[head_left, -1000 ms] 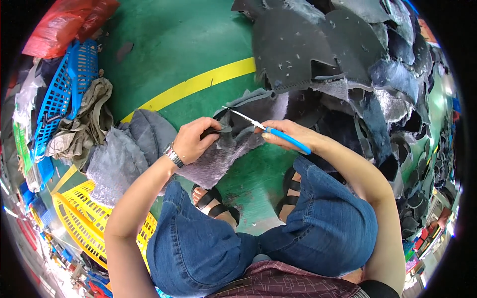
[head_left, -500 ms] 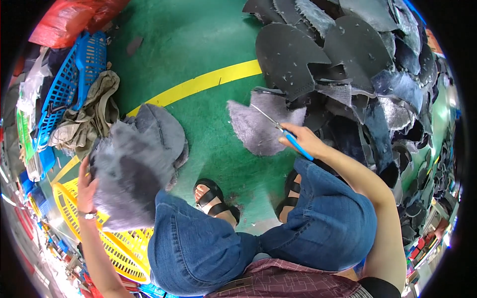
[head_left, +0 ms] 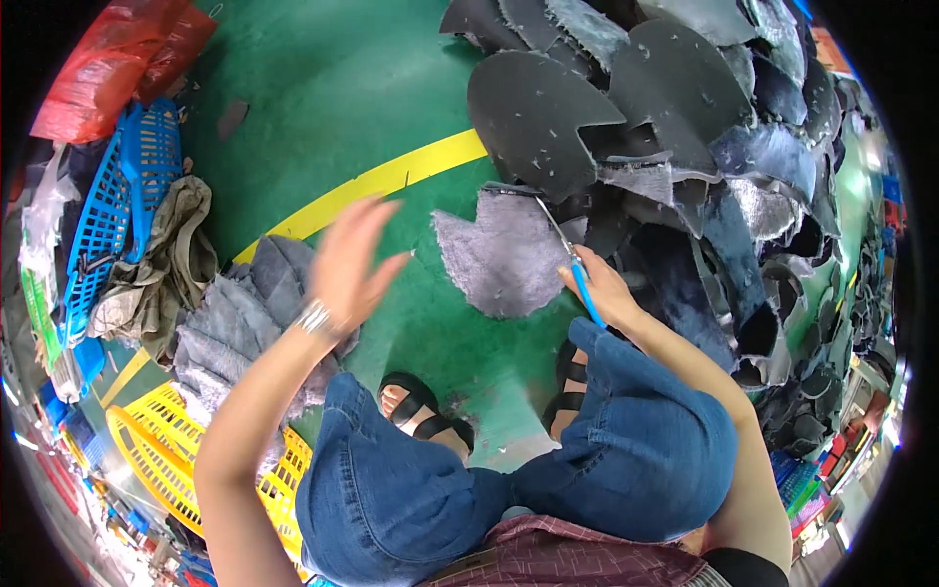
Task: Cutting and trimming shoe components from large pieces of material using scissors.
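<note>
My right hand (head_left: 608, 291) grips blue-handled scissors (head_left: 584, 295), whose long thin blade points up and slightly left. Under the blade, on the green floor, lies a grey fuzzy-faced cut piece (head_left: 496, 259) with a rounded lower edge; my right hand is at its right side. My left hand (head_left: 350, 264) is over the floor to the left of that piece, fingers and thumb spread, nothing in it. Below and left of this hand sits a stack of grey fleecy pieces (head_left: 230, 328), partly hidden by my forearm.
At the right is a large heap of dark cut pieces (head_left: 548, 117). Leftward stand a blue basket (head_left: 152, 161), a crumpled khaki cloth (head_left: 171, 254), a red plastic bag (head_left: 103, 73) and a yellow basket (head_left: 147, 445). A yellow stripe (head_left: 391, 178) crosses the green floor.
My left hand has left the grey fleecy stack and moved right and up, opening away from it. The blurred top piece now lies still on the stack. The scissors have shifted slightly right.
</note>
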The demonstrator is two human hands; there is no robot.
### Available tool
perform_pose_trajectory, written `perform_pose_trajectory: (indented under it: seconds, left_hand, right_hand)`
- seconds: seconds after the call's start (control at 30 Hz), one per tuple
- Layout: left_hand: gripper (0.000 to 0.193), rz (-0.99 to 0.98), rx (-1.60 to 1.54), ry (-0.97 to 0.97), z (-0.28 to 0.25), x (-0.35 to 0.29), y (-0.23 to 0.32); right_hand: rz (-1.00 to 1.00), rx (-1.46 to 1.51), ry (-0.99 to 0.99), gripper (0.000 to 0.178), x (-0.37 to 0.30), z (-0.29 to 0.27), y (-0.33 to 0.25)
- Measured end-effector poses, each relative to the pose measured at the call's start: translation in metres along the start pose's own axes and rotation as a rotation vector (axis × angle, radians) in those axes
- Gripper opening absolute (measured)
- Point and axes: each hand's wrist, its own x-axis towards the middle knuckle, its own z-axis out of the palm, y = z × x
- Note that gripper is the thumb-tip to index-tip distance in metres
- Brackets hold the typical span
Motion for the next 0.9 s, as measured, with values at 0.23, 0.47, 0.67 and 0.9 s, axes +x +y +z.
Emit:
perform_pose_trajectory:
  seconds: [0.23, 0.47, 0.67, 0.9]
  left_hand:
    - [0.033, -0.015, -0.496, -0.301, 0.115, 0.112, 0.005]
    - [0.019, -0.177, -0.508, -0.307, 0.076, 0.061, 0.036]
    - [0.017, -0.212, -0.260, -0.468, 0.037, 0.043, 0.028]
    - [0.009, -0.126, 0.402, -0.101, -0.046, 0.069, 0.032]
  right_hand:
    - [-0.261, 0.514, -0.145, 0.058, -0.007, -0.010, -0.030]
    - [-0.253, 0.940, -0.454, 0.064, -0.013, -0.014, -0.035]
    - [-0.457, 0.384, -0.162, 0.050, -0.023, -0.022, -0.027]
    - [0.216, 0.577, -0.186, 0.047, -0.054, -0.040, 0.013]
